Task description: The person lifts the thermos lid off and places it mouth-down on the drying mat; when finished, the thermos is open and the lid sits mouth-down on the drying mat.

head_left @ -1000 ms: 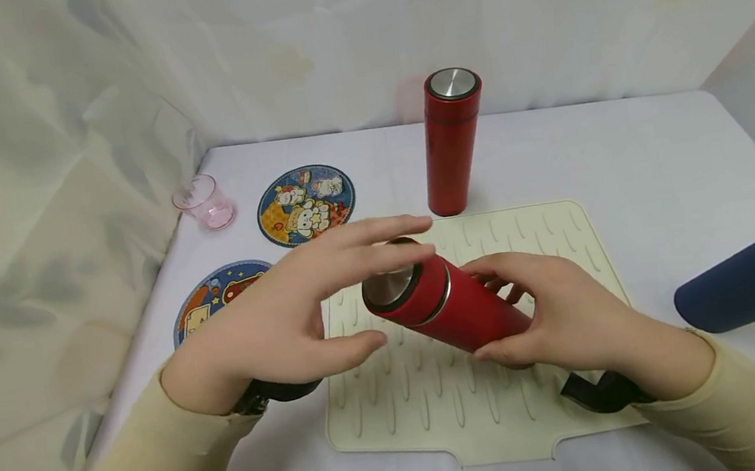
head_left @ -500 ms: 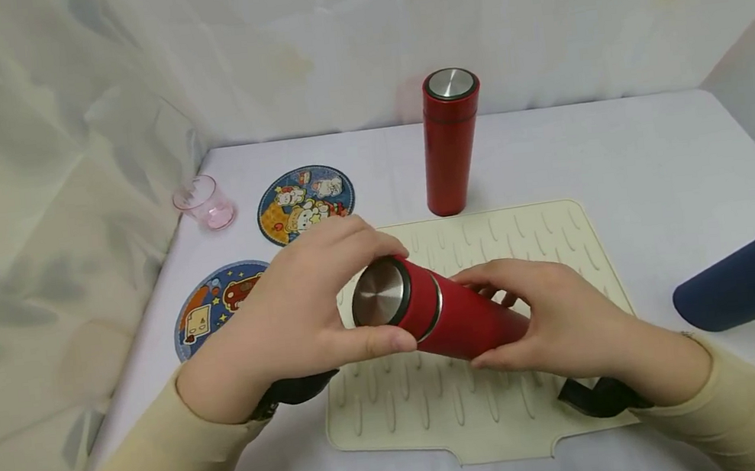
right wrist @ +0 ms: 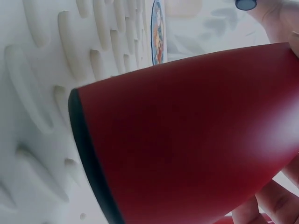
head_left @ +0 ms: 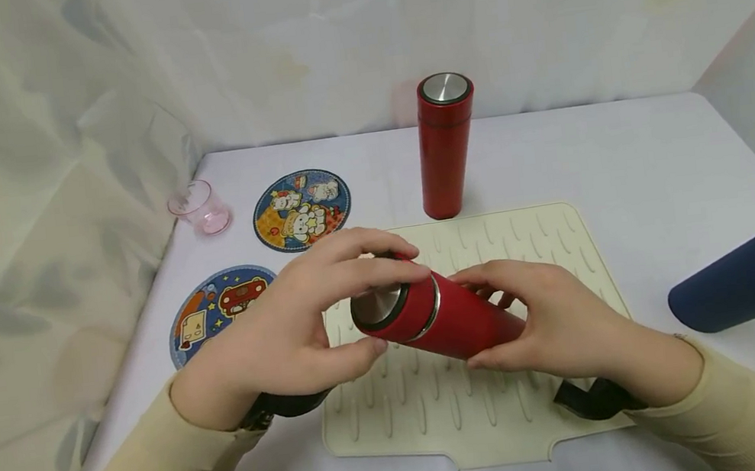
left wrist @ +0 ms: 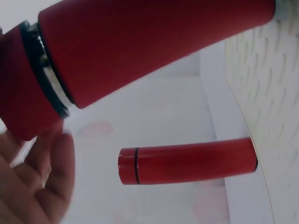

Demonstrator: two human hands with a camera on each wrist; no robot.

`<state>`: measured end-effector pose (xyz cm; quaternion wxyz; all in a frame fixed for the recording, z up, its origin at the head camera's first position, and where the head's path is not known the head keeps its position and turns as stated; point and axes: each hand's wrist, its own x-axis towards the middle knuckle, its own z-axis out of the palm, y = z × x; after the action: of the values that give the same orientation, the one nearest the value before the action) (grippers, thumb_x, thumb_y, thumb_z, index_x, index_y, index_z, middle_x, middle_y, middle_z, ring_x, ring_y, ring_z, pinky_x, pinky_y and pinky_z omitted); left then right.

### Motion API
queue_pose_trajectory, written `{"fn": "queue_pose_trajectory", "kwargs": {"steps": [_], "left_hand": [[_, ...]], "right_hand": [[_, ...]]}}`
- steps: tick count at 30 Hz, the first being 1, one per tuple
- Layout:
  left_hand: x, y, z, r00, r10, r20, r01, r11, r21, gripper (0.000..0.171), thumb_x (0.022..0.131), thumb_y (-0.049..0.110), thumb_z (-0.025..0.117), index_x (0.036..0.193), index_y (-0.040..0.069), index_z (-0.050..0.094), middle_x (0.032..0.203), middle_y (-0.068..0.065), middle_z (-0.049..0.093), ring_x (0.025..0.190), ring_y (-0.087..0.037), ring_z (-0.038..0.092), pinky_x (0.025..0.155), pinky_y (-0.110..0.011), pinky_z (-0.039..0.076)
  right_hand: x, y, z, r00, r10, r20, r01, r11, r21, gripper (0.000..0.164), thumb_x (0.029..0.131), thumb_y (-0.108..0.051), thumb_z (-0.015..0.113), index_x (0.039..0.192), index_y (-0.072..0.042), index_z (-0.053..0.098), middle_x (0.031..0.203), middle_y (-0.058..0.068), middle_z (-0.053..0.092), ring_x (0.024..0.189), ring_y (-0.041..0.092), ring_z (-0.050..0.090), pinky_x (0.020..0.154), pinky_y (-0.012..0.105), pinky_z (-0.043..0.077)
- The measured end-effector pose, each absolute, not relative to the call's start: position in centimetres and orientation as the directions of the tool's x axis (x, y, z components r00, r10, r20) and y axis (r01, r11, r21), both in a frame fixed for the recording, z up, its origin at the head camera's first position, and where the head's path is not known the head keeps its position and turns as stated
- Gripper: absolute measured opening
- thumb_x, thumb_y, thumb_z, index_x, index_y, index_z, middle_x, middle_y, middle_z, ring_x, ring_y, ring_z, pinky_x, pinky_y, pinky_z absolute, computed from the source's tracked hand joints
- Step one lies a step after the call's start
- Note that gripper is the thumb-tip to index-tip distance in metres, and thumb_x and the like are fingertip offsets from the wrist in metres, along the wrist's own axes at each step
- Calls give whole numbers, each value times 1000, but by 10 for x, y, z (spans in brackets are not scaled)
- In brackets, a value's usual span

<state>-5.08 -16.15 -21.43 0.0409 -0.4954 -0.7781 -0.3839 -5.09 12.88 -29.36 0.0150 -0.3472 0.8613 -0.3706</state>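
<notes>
A red thermos (head_left: 469, 322) with a steel-topped lid (head_left: 410, 316) tilts over the cream ridged mat (head_left: 438, 413), its lid end toward the left. My right hand (head_left: 552, 317) grips the lower body, thumb in front and fingers behind. Around the lid lies my left hand (head_left: 303, 316), fingers over the top and thumb at the lower edge. In the left wrist view, a shiny ring (left wrist: 53, 79) shows between lid and body, with curled fingers (left wrist: 60, 158) at the lid. The dark base rim (right wrist: 88, 154) points at the mat in the right wrist view.
A second red thermos (head_left: 447, 155) stands upright behind the mat. Two round cartoon coasters (head_left: 302, 211) and a tipped pink glass (head_left: 202, 208) lie at the left. A dark blue cylinder (head_left: 742, 282) is at the right edge.
My left hand came in from the left and closed around the lid; its fingers have since shifted over the top, thumb drawn back. The right hand keeps its grip; the thermos moved slightly left.
</notes>
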Motion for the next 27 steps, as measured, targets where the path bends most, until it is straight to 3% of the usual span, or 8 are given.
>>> {"fn": "queue_pose_trajectory", "kwargs": {"steps": [3,6,8,10,12,14,21,27], "left_hand": [[-52,-163,-218,-568,706,423,796,341,500,57,89,39,75,137,12,61,126,-1,60,112,-12,54,85,-29,50],[-52,-164,-220,-605,681,414,785,422,453,70,92,63,62,142,14,57,127,2,60,117,-12,52,94,-34,47],[-51,-164,-219,-589,690,422,792,386,473,65,96,56,57,144,12,53,136,0,57,127,-16,49,100,-38,45],[-50,-164,-217,-544,717,437,804,294,517,54,94,29,56,144,10,52,146,-5,51,136,-21,45,102,-41,44],[-50,-164,-215,-486,750,448,811,197,551,63,79,5,51,142,9,54,153,-10,45,142,-27,40,105,-43,44],[-50,-163,-214,-452,767,455,820,157,550,72,67,-6,44,136,9,58,153,-13,45,142,-28,40,102,-41,46],[-52,-162,-216,-481,747,459,815,188,548,61,70,-10,49,123,13,68,141,-8,56,126,-21,53,82,-29,50],[-54,-165,-215,-505,736,450,788,180,590,61,69,-7,53,125,13,67,136,-4,57,94,-8,57,70,-25,50]], "right_hand": [[-50,128,-295,-757,-611,230,-586,481,-652,76,69,-36,95,136,-28,60,121,-18,65,100,3,63,78,32,57],[-50,128,-295,-759,-611,224,-580,478,-660,76,69,-36,95,136,-29,59,121,-18,65,101,3,63,78,32,57],[-50,128,-294,-763,-607,224,-577,481,-660,76,69,-37,94,136,-28,59,122,-17,65,101,4,63,77,32,57],[-51,129,-293,-767,-600,226,-575,486,-659,76,69,-38,94,136,-28,59,122,-17,65,101,4,63,77,33,58],[-52,130,-293,-770,-595,230,-574,491,-656,76,69,-39,94,136,-27,60,123,-16,65,100,4,63,77,34,58],[-52,131,-293,-774,-591,228,-572,497,-652,75,69,-40,94,135,-27,60,122,-16,65,100,4,64,77,34,58],[-53,130,-293,-771,-600,215,-570,499,-653,75,70,-39,94,136,-29,60,123,-17,65,100,3,63,77,33,58],[-54,128,-294,-765,-612,200,-564,487,-667,74,70,-38,93,136,-30,60,120,-19,64,99,2,62,78,33,57]]}}
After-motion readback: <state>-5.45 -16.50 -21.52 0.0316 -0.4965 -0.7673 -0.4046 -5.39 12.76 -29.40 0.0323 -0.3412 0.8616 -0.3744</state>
